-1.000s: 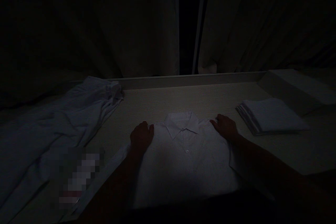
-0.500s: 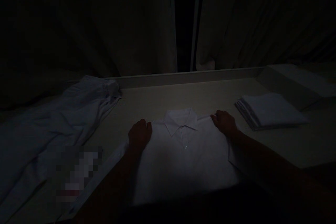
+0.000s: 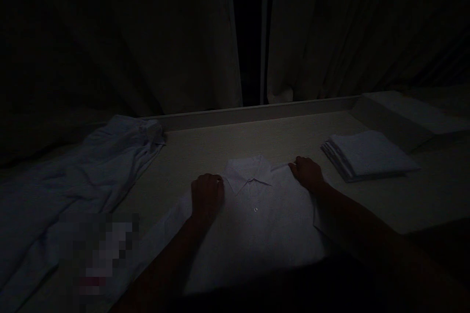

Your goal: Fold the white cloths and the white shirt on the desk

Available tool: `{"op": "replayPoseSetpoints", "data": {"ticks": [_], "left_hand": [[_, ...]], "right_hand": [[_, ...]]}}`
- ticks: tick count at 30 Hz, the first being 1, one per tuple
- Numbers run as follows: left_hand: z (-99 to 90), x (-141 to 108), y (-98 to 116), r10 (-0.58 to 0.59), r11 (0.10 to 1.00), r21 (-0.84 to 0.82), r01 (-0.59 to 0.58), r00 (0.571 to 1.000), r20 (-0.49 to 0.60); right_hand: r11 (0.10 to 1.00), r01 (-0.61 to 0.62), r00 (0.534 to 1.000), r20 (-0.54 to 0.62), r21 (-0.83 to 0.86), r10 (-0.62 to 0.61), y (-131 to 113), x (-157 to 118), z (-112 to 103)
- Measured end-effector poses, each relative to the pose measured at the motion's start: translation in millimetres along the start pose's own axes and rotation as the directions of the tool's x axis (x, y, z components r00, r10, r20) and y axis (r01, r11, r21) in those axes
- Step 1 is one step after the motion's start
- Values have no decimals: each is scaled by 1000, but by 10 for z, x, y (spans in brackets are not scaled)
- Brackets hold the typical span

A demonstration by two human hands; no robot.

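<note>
1 patch (image 3: 106, 249) is pixelated; the shirt (image 3: 257, 232) seemingly fades into darkness below.

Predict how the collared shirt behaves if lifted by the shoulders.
The shirt would probably hang limp, since its cloth lies spread flat. Its collar may stay stiffer, given the crisp folded points. Rolling looks unlikely: no round shape.

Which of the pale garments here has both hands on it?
The middle shirt, spread out with its collar showing; the rumpled pile at left and folded stack at right are untouched.
</note>
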State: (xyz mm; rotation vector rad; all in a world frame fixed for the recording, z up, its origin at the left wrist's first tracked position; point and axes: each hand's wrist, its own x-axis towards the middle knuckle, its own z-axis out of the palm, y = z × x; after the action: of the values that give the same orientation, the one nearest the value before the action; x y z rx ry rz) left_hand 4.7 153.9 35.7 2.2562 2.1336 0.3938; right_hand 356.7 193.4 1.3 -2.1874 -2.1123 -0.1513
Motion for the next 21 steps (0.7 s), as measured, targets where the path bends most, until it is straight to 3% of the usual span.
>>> {"op": "replayPoseSetpoints", "data": {"ticks": [2,3,7,10,13,21], "left_hand": [[16,-84,320,113,988,-114,-102,989,97],[43,-119,469,122,982,-162,-100,983,134],[205,-149,818,-89,963,-224,153,958,273],[312,-72,855,-198,912,-284,297,924,328],[395,1,860,-222,891,-308,332,913,342],[515,-17,870,-349,847,-338,411,908,231]], "right_hand": [[1000,-4,1000,-2,7,5,-4,-4,-10],[1000,-9,1000,-6,9,9,-6,-6,-14],[1000,-6,1000,-9,12,6,-6,-8,-24],[1000,1,1000,-7,17,0,0,-1,-28],[1000,-7,1000,17,27,6,3,5,-39],[999,-19,999,41,29,18,-4,-5,-53]]}}
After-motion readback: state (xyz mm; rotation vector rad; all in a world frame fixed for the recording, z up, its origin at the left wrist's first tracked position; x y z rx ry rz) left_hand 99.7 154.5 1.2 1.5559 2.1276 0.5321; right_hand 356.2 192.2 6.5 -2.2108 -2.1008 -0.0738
